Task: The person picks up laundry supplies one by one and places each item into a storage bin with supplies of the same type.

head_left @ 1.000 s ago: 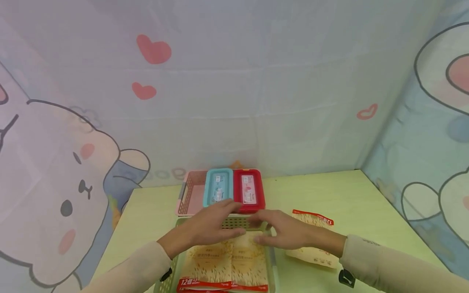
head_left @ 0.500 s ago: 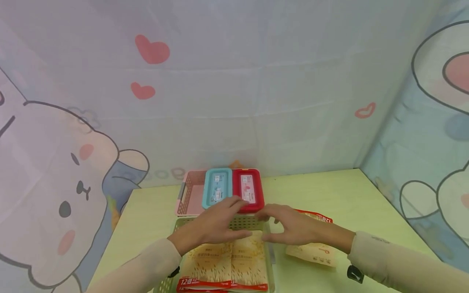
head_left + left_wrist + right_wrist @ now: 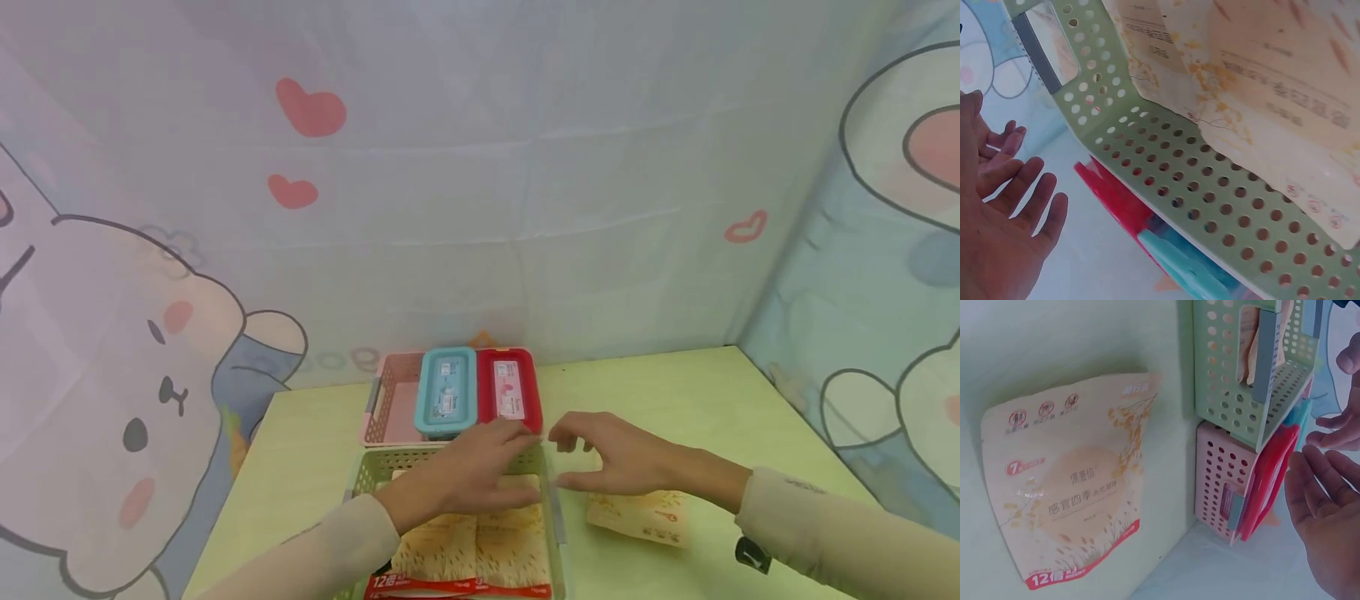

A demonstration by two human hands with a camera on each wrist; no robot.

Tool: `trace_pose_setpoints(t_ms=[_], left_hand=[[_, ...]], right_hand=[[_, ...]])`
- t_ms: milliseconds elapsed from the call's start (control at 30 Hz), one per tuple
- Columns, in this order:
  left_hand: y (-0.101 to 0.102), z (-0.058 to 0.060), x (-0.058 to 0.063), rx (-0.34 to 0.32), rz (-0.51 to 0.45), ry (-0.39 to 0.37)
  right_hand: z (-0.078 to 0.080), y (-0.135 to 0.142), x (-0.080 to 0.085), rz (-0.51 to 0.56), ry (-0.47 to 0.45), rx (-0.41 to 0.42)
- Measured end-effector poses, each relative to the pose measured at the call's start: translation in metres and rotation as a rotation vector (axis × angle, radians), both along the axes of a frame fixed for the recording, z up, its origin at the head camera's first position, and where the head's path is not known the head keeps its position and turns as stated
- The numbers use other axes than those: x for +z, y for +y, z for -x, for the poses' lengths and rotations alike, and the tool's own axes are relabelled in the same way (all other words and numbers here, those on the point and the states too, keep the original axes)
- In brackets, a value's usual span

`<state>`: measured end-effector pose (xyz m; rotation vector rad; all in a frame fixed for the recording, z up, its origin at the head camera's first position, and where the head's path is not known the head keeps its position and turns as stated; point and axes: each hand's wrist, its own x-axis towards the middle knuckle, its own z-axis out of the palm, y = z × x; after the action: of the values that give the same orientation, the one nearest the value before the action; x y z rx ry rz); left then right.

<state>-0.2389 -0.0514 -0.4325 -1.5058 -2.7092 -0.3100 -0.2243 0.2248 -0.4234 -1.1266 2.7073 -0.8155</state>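
Observation:
My left hand (image 3: 480,475) hovers over the back right part of a green perforated basket (image 3: 382,458), fingers loosely bent and holding nothing. Just past the basket's right rim is my right hand (image 3: 622,458), facing the left one across a small gap, also with nothing in it. Inside the basket lie cream-and-red printed pouches (image 3: 513,546), side by side. Another pouch (image 3: 1072,481) lies flat on the table to the right, partly covered by my right hand in the head view. The left wrist view shows the left hand (image 3: 1010,219) apart from the basket.
Behind the green basket stands a pink basket (image 3: 392,408), holding a teal lidded box (image 3: 446,392) and a red lidded box (image 3: 512,392). The pale green table (image 3: 675,392) ends at a printed cloth backdrop (image 3: 480,208), with more cloth on both sides.
Both hands have drifted to the right, staying apart from each other. More of the loose pouch's far end is now hidden by the right hand. Baskets and pouches have not moved.

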Motion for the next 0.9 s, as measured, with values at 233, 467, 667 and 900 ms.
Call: trace_pose_setpoints(t_ms=[233, 467, 667, 900], left_hand=[[0.019, -0.003, 0.000, -0.046, 0.050, 0.038], [0.038, -0.004, 0.001, -0.073, 0.074, 0.103], [0.053, -0.003, 0.001, -0.070, 0.117, 0.162], [0.071, 0.000, 0.007, -0.054, 0.235, 0.134]], right_hand=[[0.002, 0.014, 0.000, -0.012, 0.070, 0.008], [0.002, 0.027, 0.001, -0.004, 0.102, 0.022], [0.002, 0.038, 0.000, -0.027, 0.144, 0.048], [0.004, 0.047, -0.004, -0.051, 0.142, 0.084]])
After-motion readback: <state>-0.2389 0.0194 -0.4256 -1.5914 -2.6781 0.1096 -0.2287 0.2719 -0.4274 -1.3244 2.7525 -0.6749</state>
